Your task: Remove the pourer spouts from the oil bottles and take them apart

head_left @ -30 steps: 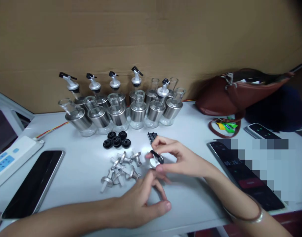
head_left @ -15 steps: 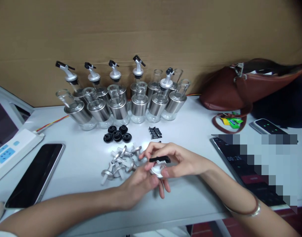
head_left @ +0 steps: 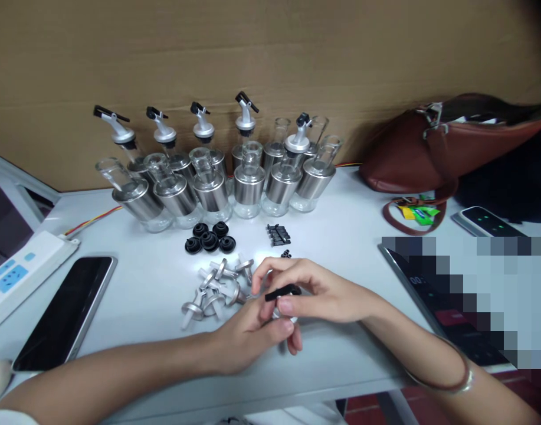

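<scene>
Both hands meet over the near part of the table around one pour spout, silver with a black lever on top. My left hand grips its silver base from below, thumb along the side. The fingers of my right hand close on the spout from above, with the thumb beside the black lever. Much of the spout is hidden by the fingers. Just left of the hands lies a pile of silver spout bodies with pale stems. Beyond them sit several black rubber stoppers and small black levers.
Glass bottles with steel sleeves stand in two rows at the back, some topped with spouts. A phone and a power strip lie at left. On the right are a brown bag and a tablet-like device.
The black lever on the held spout has tilted, and my right thumb has shifted left over the silver part. Small black pieces beyond the right hand show more clearly.
</scene>
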A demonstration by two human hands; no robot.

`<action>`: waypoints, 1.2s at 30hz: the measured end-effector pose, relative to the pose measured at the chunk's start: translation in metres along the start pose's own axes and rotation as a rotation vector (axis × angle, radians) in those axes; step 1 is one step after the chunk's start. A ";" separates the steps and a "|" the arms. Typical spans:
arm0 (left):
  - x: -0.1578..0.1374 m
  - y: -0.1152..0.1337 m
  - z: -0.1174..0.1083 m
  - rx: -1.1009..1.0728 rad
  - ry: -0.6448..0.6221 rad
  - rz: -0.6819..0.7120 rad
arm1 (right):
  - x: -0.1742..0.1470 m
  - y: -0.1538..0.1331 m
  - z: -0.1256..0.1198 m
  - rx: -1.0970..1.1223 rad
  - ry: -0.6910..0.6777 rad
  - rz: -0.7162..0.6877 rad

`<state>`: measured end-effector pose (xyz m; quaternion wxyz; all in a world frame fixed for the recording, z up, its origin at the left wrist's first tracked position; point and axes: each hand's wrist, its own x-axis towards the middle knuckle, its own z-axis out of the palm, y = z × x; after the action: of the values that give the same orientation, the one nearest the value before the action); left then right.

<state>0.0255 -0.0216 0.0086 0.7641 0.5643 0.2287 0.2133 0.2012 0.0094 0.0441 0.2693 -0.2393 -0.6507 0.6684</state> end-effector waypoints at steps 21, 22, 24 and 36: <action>-0.001 -0.003 0.003 -0.147 0.148 -0.135 | 0.000 0.003 0.012 0.403 -0.059 0.219; -0.001 -0.002 0.003 -0.138 0.157 -0.141 | 0.001 0.002 0.015 0.405 -0.015 0.237; 0.001 -0.002 0.004 -0.137 0.161 -0.155 | 0.002 0.001 0.021 0.422 0.055 0.266; 0.000 -0.003 0.001 -0.263 0.205 -0.129 | 0.004 0.007 0.029 0.449 0.209 0.219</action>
<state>0.0265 -0.0230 0.0062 0.8162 0.4187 0.3111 0.2485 0.1781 -0.0098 0.0381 0.3074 -0.3101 -0.4251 0.7928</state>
